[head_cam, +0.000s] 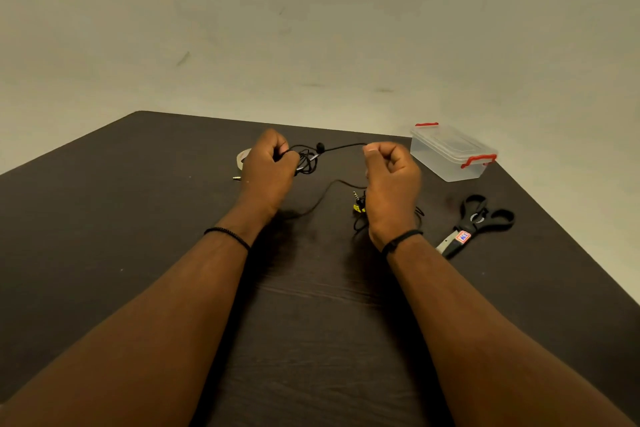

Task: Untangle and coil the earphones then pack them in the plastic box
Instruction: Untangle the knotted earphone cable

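We saw the black earphones [308, 159] bunched in a tangle above the table, one cord stretched rightward; the clear, red-latched plastic box [452, 152] sat closed at right.

Single head-worn wide-angle view, looking forward and down over a dark worktop [311, 305].

Camera sits above and behind the forearms, which enter from the bottom corners and converge toward mid-frame; left hand [268, 166] and right hand [393, 180] land just above centre, near the lens. Worktop fills the lower half, its far edge crossing about a third of the way down, pale wall [311, 28] filling the top. Wide lens splays the worktop edges outward. Plastic box [452, 152] at the far right edge, scissors [479, 222] nearer on the right. Only one view, so no overlap with another.
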